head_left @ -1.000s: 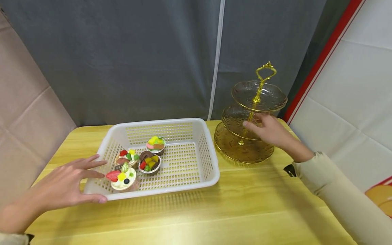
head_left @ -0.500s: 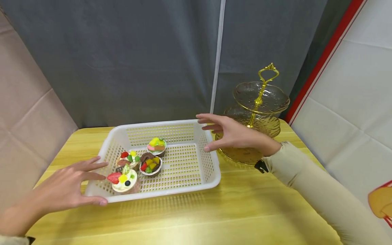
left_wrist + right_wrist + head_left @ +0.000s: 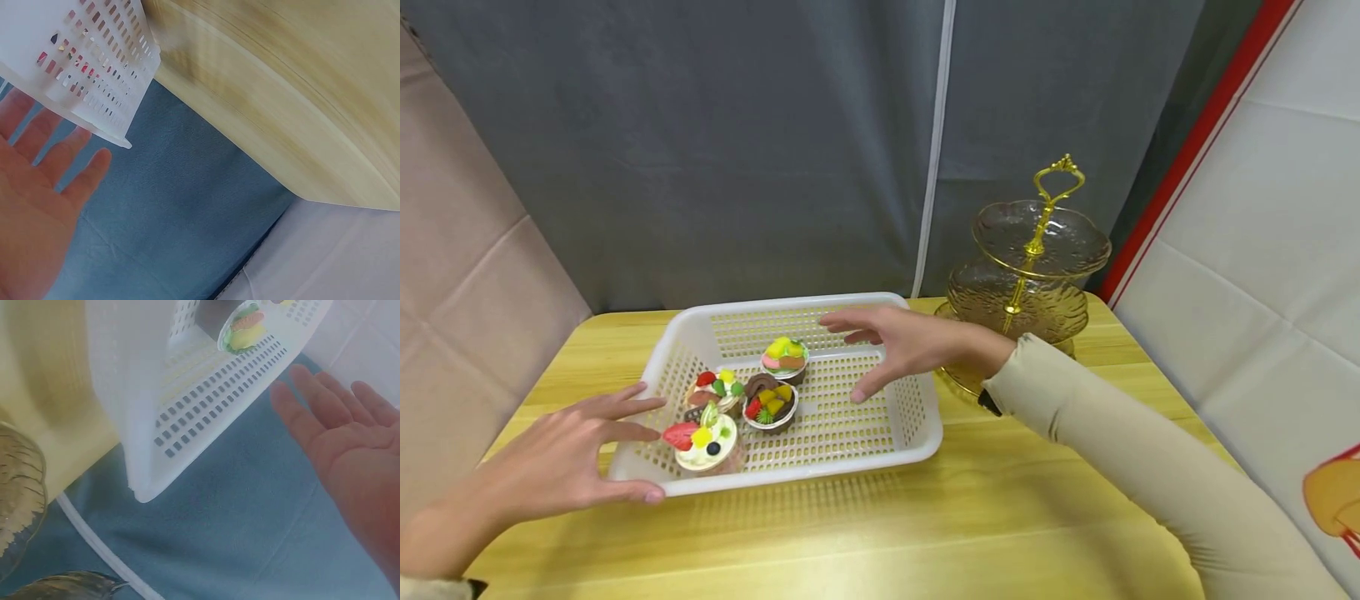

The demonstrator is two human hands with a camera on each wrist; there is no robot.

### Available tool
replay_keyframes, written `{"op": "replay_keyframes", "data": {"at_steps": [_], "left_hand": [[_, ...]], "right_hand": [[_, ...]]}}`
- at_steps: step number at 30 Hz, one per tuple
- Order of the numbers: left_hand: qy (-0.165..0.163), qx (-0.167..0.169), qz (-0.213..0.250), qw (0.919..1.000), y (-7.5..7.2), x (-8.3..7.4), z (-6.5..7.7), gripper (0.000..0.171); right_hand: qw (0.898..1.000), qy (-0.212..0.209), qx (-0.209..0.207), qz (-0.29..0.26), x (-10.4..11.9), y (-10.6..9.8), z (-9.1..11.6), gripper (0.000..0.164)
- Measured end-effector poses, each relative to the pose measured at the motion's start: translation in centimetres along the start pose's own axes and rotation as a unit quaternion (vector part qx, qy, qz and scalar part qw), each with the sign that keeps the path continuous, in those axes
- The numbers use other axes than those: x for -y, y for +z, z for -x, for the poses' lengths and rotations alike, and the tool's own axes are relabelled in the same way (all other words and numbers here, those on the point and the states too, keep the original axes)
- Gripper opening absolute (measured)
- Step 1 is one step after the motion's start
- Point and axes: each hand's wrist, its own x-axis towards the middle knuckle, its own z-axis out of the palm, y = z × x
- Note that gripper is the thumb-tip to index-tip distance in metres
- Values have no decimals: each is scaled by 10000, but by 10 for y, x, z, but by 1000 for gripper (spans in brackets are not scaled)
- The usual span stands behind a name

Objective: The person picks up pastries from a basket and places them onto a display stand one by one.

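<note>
A white perforated plastic basket [image 3: 805, 474] stands on the table, with several fruit-topped cupcakes in its left half. Among them are a cream one with a strawberry slice [image 3: 703, 452], a chocolate one [image 3: 771, 407] and one with yellow fruit [image 3: 785, 360]. My left hand [image 3: 561, 458] rests on or just beside the basket's left end, fingers spread; contact is unclear. Over the basket's right half hovers my right hand [image 3: 917, 340], thumb apart from the fingers and nothing held. In the right wrist view the yellow-fruit cupcake [image 3: 244, 330] lies beyond the fingers [image 3: 312, 394].
A three-tier glass cake stand [image 3: 1071, 243] with gold edges and a gold handle stands right of the basket, partly behind my right forearm. The wooden table [image 3: 820, 542] meets a grey curtain [image 3: 737, 150] at the back. Pale fabric walls flank both sides.
My right hand has moved left from the cake stand, across the basket's right rim, to above the basket. The left hand and the cupcakes stay where they were.
</note>
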Motion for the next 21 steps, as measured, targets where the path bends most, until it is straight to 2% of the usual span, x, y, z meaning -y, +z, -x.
{"op": "replay_keyframes", "data": {"at_steps": [8, 12, 21], "left_hand": [[-4, -41, 12, 10000, 2, 1, 1, 62], [-13, -71, 60, 10000, 1, 1, 1, 61], [-95, 18, 118, 9999, 1, 1, 0, 60]], "right_hand": [[9989, 125, 350, 296, 4, 7, -23, 99], [9989, 81, 451, 119, 2, 13, -34, 99], [9980, 276, 553, -92, 1, 24, -53, 99]]}}
